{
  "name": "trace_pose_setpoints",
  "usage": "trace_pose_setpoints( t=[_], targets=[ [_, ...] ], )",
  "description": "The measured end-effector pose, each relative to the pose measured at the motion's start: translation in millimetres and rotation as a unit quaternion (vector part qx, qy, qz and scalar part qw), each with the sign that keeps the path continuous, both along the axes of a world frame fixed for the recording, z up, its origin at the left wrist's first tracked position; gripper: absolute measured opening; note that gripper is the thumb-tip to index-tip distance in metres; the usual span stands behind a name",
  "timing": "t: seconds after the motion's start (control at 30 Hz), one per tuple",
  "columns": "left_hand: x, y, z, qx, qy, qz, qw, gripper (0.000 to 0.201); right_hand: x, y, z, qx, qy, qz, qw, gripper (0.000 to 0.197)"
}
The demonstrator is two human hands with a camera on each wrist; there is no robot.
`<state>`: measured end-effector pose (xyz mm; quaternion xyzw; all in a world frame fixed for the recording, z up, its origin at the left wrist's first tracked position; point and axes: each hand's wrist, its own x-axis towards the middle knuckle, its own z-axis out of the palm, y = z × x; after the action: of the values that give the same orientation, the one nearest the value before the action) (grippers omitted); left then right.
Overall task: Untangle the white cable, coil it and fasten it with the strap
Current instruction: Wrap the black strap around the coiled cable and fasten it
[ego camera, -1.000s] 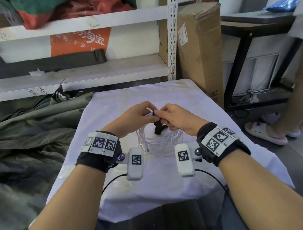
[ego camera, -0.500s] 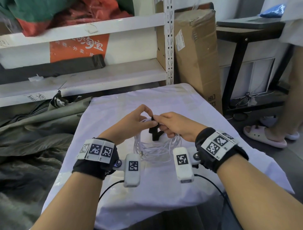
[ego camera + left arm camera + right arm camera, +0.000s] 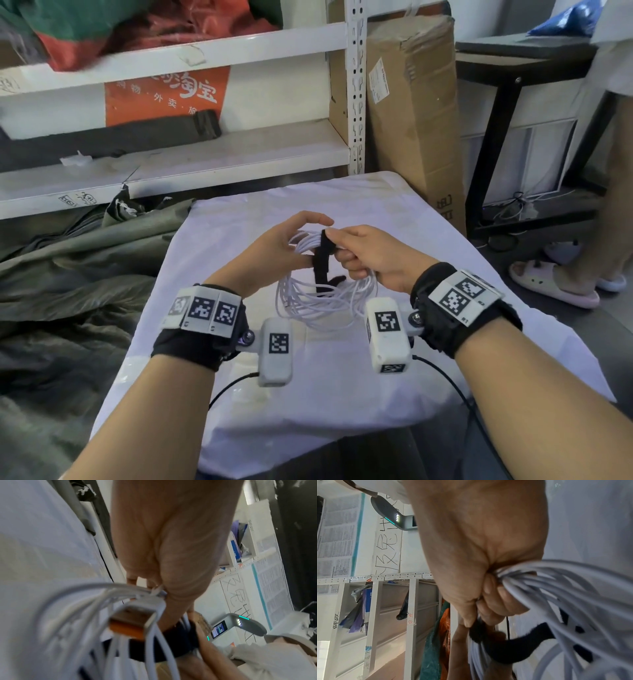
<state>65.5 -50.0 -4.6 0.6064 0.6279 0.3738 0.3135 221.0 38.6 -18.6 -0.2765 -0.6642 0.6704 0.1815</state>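
The white cable (image 3: 325,301) hangs in a loose coil above the white-covered table (image 3: 342,394), held up between both hands. A black strap (image 3: 321,263) runs down across the top of the coil. My right hand (image 3: 346,248) grips the bundled strands (image 3: 539,574) in its curled fingers and pinches the strap's upper end (image 3: 476,630) with thumb and forefinger. My left hand (image 3: 301,240) holds the coil's top from the left, its forefinger arched over the strands. In the left wrist view the cable's USB plug (image 3: 133,620) hangs close to the camera.
White metal shelving (image 3: 171,161) stands behind the table, with a tall cardboard box (image 3: 411,113) to its right. Grey-green fabric (image 3: 68,291) lies heaped on the left. Another person's sandalled foot (image 3: 548,284) stands at the right, by a black table frame (image 3: 496,137).
Both hands have lifted the coil slightly. The left forefinger has opened into an arch over the bundle, and the strap now lies stretched down across the coil's top.
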Motion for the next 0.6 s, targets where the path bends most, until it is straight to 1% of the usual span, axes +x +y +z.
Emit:
trace_pose_setpoints(
  t=[0.1,0.17,0.3,0.37,0.47,0.53,0.6],
  targets=[
    [0,1,-1,0.033,0.037,0.016,0.999,0.041,1,0,-1,0.013,-0.008,-0.006,1.000,0.022],
    [-2,2,-3,0.033,0.057,0.014,0.998,0.037,2,0,-1,0.023,-0.011,-0.011,1.000,0.019],
    [-3,2,-5,0.026,0.058,-0.005,0.998,0.028,1,-1,0,0.054,-0.033,-0.020,0.998,0.021],
    [-3,1,-1,0.036,0.038,0.010,0.999,0.022,1,-2,-1,0.061,-0.037,-0.025,0.997,0.021],
    [-3,1,4,0.075,-0.018,0.045,0.996,0.012,0,-1,-3,0.060,-0.034,-0.034,0.997,0.024],
    [-3,1,8,0.091,-0.064,0.048,0.993,0.010,0,0,-4,0.062,-0.036,-0.039,0.997,0.028],
    [-3,0,9,0.083,-0.098,0.043,0.991,0.011,-1,0,-4,0.070,-0.040,-0.045,0.996,0.030]
  ],
)
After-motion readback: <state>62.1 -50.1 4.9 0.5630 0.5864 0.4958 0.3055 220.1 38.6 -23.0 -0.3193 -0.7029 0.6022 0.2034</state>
